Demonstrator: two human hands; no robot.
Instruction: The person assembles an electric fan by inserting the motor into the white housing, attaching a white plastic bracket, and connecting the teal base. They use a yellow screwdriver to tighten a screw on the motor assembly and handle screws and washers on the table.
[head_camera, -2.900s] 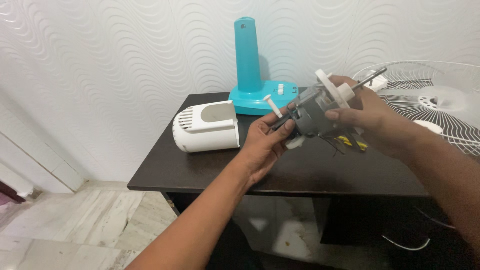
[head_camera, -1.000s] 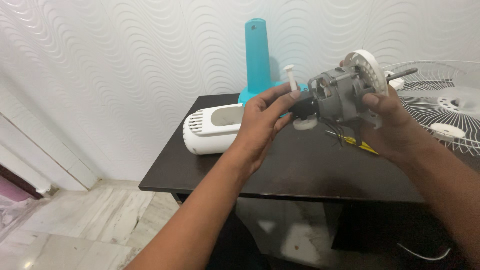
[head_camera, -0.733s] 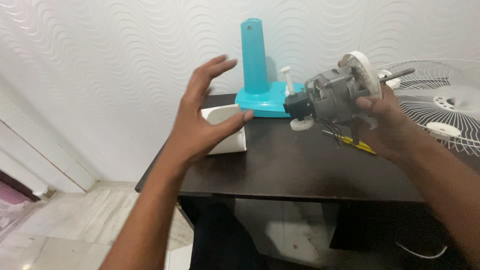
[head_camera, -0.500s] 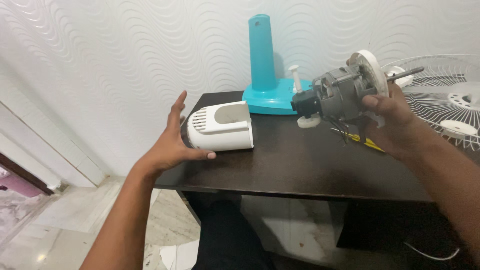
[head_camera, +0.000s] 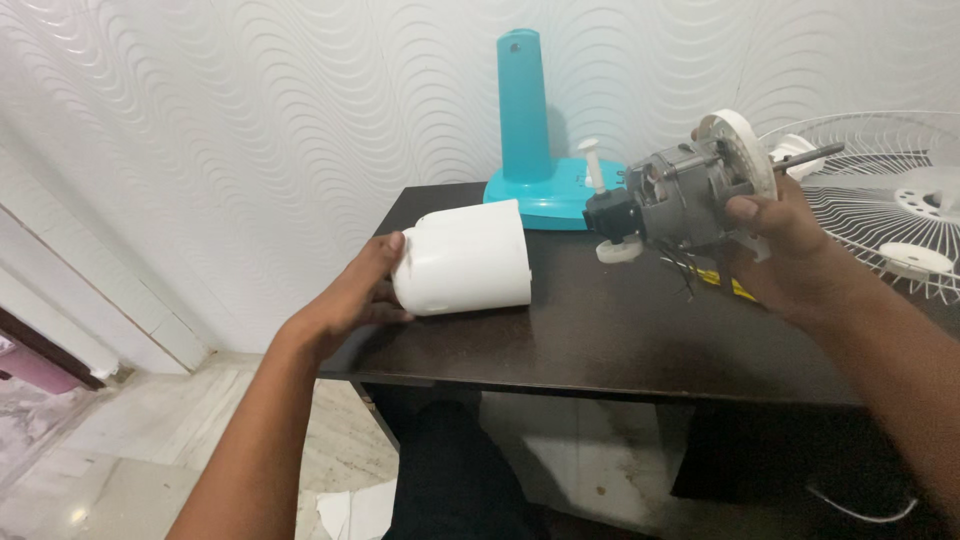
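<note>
White plastic motor cover (head_camera: 464, 259): rounded shell, lies on side on dark wooden table (head_camera: 590, 340), left of teal fan base with upright column (head_camera: 530, 120). Long axis runs left-right; closed end toward left hand (head_camera: 352, 300), open mouth right, facing motor. Left hand nearer, fingers cupped around closed end, gripping it. Grey fan motor with white round plate (head_camera: 690, 190): held above table, right of teal base, right hand (head_camera: 785, 245) clasped around it. Shaft points up-right, black rear end aimed left at cover mouth.
</note>
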